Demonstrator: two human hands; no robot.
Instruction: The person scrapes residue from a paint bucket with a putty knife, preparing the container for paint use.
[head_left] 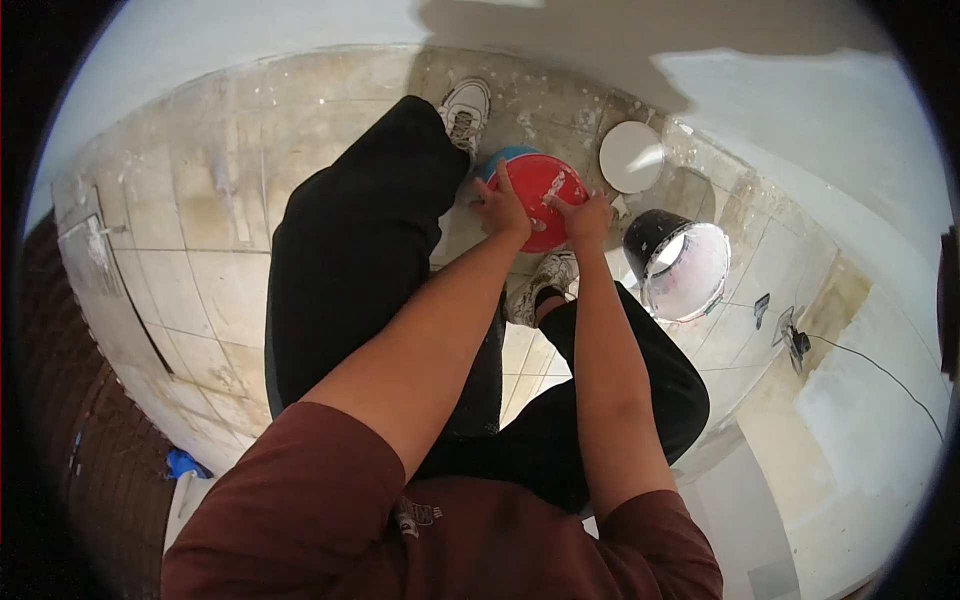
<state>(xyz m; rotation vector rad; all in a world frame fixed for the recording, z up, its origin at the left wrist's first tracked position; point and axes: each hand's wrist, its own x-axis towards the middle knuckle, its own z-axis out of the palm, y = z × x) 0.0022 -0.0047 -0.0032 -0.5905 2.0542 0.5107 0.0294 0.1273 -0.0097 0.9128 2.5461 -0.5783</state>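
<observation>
A round red lid (pixel 548 180) with whitish smears lies over a blue bucket (pixel 512 154), whose side shows only at the far left. My left hand (pixel 503 208) grips the lid's left edge, one finger stretched over its top. At the right edge my right hand (pixel 588 214) holds the lid, thumb on top and fingers toward the rim. How far the fingers reach under the rim is hidden. The bucket stands on the floor between my two shoes.
A black bucket (pixel 648 228) with a white-coated inside lies tilted on the right. Behind it is a round white lid (pixel 632 157). Farther right are a small scraper (pixel 761 308) and a dark tool (pixel 797 343) with a cable. Stained tiles (pixel 215 290) cover the floor, with walls around.
</observation>
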